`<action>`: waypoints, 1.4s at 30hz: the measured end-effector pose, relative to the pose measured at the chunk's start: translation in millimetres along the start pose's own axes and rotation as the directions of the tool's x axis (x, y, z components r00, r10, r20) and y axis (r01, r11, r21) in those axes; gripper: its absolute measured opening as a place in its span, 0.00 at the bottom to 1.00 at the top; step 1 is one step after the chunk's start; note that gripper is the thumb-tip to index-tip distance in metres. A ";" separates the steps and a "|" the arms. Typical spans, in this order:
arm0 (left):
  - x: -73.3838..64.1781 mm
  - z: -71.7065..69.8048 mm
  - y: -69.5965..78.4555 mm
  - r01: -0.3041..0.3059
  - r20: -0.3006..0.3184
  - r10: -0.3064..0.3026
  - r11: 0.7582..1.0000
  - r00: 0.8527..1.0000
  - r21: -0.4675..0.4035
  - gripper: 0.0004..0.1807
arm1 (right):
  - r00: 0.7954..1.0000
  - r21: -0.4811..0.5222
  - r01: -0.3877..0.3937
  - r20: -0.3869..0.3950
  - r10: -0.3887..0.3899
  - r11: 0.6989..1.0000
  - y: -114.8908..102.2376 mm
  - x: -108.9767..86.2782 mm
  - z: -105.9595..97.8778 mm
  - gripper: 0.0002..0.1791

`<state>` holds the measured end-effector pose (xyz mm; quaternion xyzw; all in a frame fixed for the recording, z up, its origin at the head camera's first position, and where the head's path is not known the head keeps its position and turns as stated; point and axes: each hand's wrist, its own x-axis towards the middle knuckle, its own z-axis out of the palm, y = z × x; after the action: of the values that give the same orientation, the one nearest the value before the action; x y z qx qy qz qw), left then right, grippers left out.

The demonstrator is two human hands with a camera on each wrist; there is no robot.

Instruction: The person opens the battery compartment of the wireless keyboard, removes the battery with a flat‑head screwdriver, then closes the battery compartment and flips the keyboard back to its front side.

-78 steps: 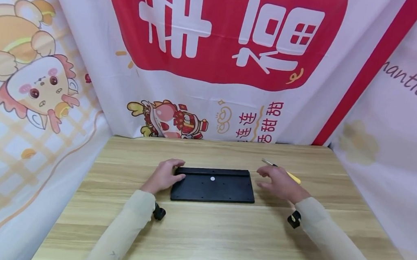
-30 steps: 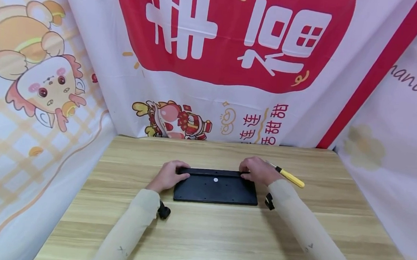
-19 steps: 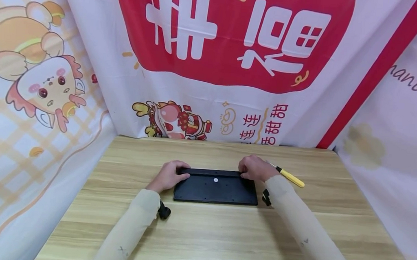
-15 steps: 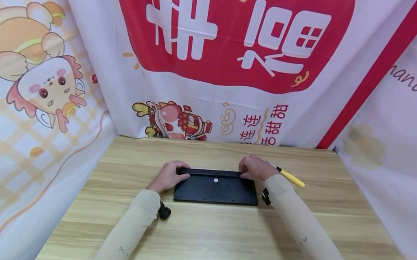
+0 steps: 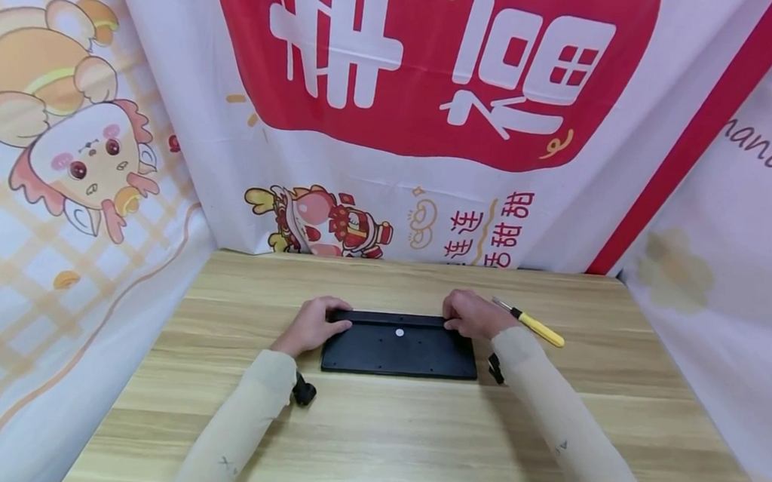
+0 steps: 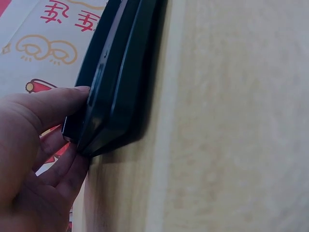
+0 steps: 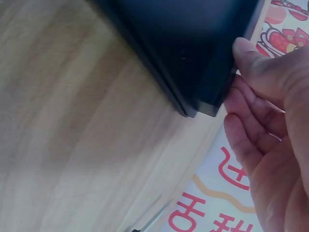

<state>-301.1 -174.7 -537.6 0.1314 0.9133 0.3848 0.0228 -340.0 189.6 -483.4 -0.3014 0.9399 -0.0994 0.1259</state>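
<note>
A black keyboard [image 5: 399,354] lies underside up on the wooden table, showing a raised ridge along its far edge, small screw holes and a white round sticker. My left hand [image 5: 312,326] grips its far left corner, thumb on top and fingers round the back edge. Toward the right end of the ridge, my right hand [image 5: 475,314] pinches the far edge between thumb and fingers. The left wrist view shows the thumb of the left hand [image 6: 34,145] against the keyboard's edge [image 6: 113,96]. In the right wrist view, the right hand [image 7: 275,121] touches the ridge near the keyboard's corner [image 7: 193,82].
A screwdriver [image 5: 541,330] with a yellow handle lies on the table [image 5: 383,445] just right of the right hand. Printed cloth [image 5: 424,183] hangs behind the table's far edge, and more cloth stands at both sides.
Since the earliest frame, the right hand has moved left from beside the screwdriver onto the keyboard's far edge and taken hold. The left hand stays at its corner. Over the last second little differs.
</note>
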 end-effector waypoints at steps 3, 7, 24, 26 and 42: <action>-0.4 -0.3 0.4 0.000 -0.005 0.000 1.000 1.000 0.004 0.15 | 1.000 -0.006 0.017 -0.013 -0.017 1.000 1.5 -0.5 3.1 0.03; -1.0 -1.3 1.8 0.009 -0.006 -0.009 1.000 1.000 -0.005 0.16 | 1.000 0.000 0.004 0.007 -0.004 1.000 1.9 -0.4 3.6 0.02; -0.1 -0.6 2.5 0.022 0.003 -0.022 1.000 1.000 0.008 0.16 | 0.998 -0.008 -0.016 0.068 0.017 1.000 0.5 2.3 -3.7 0.04; 0.4 -0.6 1.1 0.021 0.005 -0.021 1.000 1.000 0.007 0.16 | 0.998 -0.012 -0.014 0.066 0.015 1.000 0.3 2.4 -4.4 0.04; 0.8 -1.0 1.7 0.020 0.007 -0.020 1.000 1.000 0.007 0.16 | 0.995 0.027 -0.038 0.093 0.035 0.999 2.0 5.0 -7.0 0.04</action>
<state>-301.6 -174.1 -535.5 0.1238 0.9158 0.3811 0.0292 -347.1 189.0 -478.2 -0.2867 0.9369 -0.0964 0.1755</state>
